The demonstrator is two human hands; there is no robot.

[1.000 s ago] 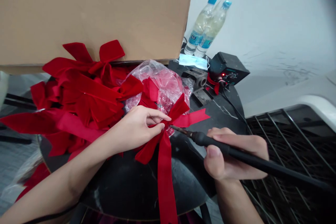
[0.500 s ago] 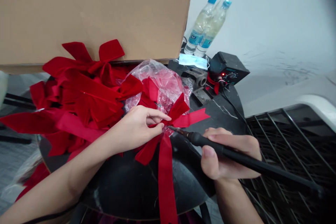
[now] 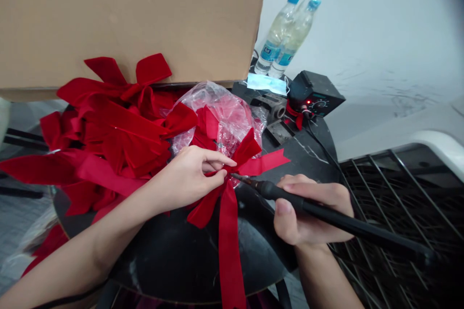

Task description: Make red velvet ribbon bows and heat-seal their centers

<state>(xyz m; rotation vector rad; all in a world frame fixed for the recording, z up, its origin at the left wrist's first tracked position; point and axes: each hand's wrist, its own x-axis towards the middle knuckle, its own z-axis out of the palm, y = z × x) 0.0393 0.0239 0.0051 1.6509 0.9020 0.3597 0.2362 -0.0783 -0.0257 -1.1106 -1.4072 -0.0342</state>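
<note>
My left hand (image 3: 197, 174) pinches the middle of a red ribbon bow (image 3: 246, 149) between thumb and fingers. One ribbon tail hangs down over the table's front edge, and another with a notched end points right. In my right hand (image 3: 313, 210) is a black soldering iron (image 3: 337, 219), held like a pen. Its metal tip meets the knot of the bow, right beside my left fingertips. Left of my hands lies a heap of red velvet bows (image 3: 119, 130). Behind the held bow is a clear plastic bag (image 3: 213, 94) with red ribbon in it.
A large cardboard box (image 3: 137, 19) stands behind the round black table (image 3: 203, 260). At the back right are two bottles (image 3: 281, 34), a blue face mask (image 3: 266, 84), a metal iron stand (image 3: 271, 106) and a black control box (image 3: 317, 94) with a lit red light. A wire rack (image 3: 398, 188) is at right.
My right hand has shifted slightly left along the soldering iron's handle, with the tip staying at the knot. My left hand and the bow have hardly moved.
</note>
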